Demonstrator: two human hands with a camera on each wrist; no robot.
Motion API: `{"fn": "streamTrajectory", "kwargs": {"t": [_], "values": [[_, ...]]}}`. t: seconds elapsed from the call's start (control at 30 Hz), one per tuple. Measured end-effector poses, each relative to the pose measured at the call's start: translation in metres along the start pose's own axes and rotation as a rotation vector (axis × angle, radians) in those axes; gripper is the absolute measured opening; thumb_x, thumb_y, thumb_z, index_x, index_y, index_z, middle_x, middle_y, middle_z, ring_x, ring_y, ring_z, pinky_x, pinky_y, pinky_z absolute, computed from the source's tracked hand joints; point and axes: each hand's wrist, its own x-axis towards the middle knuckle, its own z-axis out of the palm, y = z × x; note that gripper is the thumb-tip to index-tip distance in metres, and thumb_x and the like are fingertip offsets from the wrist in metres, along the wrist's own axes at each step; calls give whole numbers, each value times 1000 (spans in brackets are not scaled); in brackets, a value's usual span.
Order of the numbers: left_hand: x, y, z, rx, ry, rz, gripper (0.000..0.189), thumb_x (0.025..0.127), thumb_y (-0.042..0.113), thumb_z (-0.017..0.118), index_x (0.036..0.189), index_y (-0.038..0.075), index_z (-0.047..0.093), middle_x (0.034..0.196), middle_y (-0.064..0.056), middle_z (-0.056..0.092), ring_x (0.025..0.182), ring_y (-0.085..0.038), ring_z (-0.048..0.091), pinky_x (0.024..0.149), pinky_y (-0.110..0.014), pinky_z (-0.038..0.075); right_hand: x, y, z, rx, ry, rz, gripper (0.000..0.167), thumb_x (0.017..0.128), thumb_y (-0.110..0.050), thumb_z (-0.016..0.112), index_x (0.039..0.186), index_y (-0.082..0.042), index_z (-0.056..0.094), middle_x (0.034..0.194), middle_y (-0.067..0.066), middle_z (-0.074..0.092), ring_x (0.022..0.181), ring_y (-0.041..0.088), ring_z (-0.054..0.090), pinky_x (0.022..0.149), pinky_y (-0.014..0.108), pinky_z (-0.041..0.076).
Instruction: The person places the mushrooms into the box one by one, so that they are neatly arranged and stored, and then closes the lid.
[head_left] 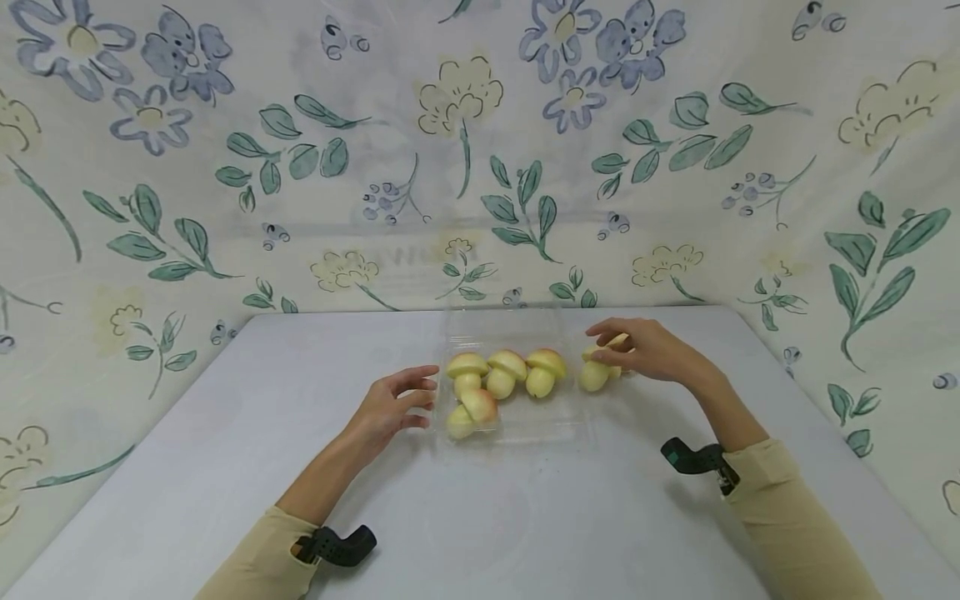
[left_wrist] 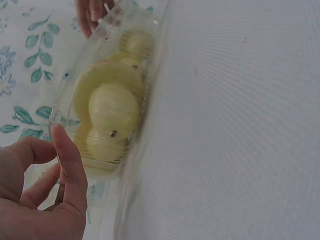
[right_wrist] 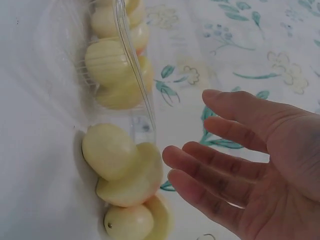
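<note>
Beige fabric sleeves (head_left: 802,525) lead to your two hands, either side of a clear, thin-walled plastic container (head_left: 540,423).
Your left hand (head_left: 388,408) curves loosely at its near rim, though you cannot tell whether it pinches the plastic; your right hand (head_left: 648,350) is spread well apart, holding nothing, beside two loose yellow mushroom-shaped pieces with pink-blushed caps (right_wrist: 112,152) just outside the container's right side. Four matching yellow pieces (head_left: 545,365) sit inside. Judging by their look, expect them to be light, firm, smooth enough to slip and easily marked: take each one gently under the cap, around the rounded stalk. The container probably flexes and slides on the smooth white tabletop (head_left: 480,525), so brace its rim without squeezing.
</note>
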Motion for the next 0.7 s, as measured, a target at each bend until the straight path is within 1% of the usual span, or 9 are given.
{"fn": "streamTrajectory", "kwargs": {"t": [0.17, 0.37, 0.57, 0.7], "values": [[0, 0, 0, 0, -2, 1, 50, 94, 5, 59, 142, 3, 48, 111, -3, 54, 84, -12, 59, 65, -22, 58, -1, 5, -3, -27, 14, 20, 43, 95, -28, 65, 134, -11, 57, 124, 16, 63, 111, 34, 65, 81, 39, 60], [1, 1, 1, 5, 1, -7, 49, 94, 5, 59, 142, 5, 49, 111, -3, 54, 85, -12, 59, 65, -22, 58, -3, 11, -7, -48, 50, 34, 47, 94, -31, 66, 136, -11, 55, 130, 19, 61, 110, 34, 65, 83, 41, 59], [0, 1, 1, 8, 1, -8, 49, 94, 6, 59, 142, 5, 49, 112, -4, 54, 85, -12, 59, 65, -22, 58, -4, 17, -11, -42, 59, 60, 50, 94, -24, 67, 139, -11, 51, 135, 21, 56, 111, 37, 63, 82, 42, 60], [0, 0, 1, 10, 3, -10, 49, 94, 5, 59, 142, 4, 49, 112, -4, 54, 85, -12, 59, 65, -22, 58, -4, 23, -12, -58, 61, 71, 51, 93, -21, 67, 140, -11, 50, 136, 23, 55, 111, 40, 63, 79, 41, 60]]}}
